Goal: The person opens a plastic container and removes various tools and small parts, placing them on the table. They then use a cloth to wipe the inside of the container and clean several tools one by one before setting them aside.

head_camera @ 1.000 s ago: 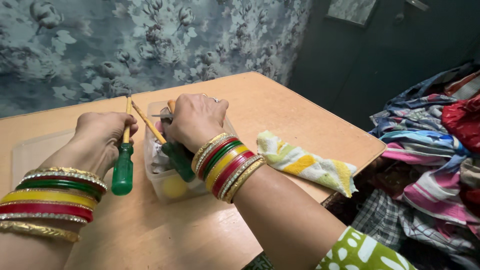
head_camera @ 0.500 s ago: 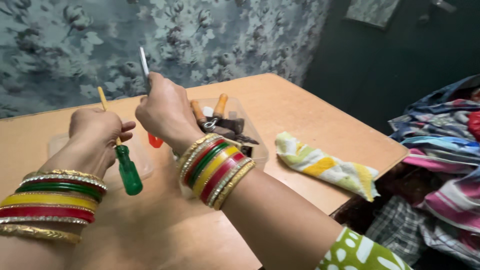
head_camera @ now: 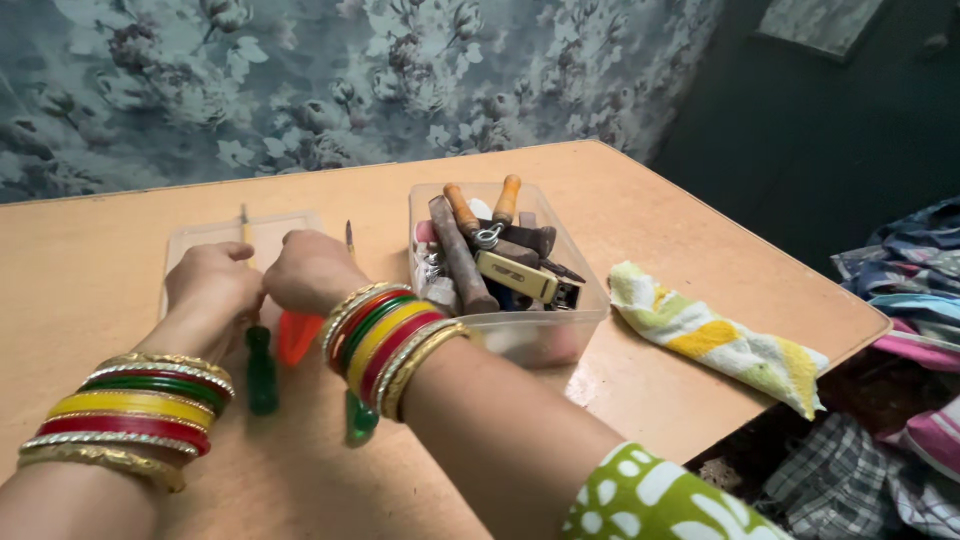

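Note:
My left hand [head_camera: 212, 283] is closed around a green-handled screwdriver [head_camera: 262, 372], its shaft pointing away over a flat clear lid [head_camera: 190, 240]. Right beside it, my right hand [head_camera: 312, 268] grips an orange-red-handled screwdriver [head_camera: 296, 336] with its tip pointing up and away. A second green handle [head_camera: 360, 420] pokes out under my right wrist; I cannot tell whether it is held. Both wrists carry several coloured bangles. A clear plastic box [head_camera: 520, 335] of hand tools stands just right of my right hand.
A striped yellow, green and white cloth [head_camera: 715, 335] lies near the table's right edge. The wooden table [head_camera: 90, 260] ends at the right, where a pile of clothes [head_camera: 905, 300] sits below. A floral wall is behind.
My right hand lifted the orange-red screwdriver out of the box and brought it down next to my left hand. The left hand kept hold of the green screwdriver.

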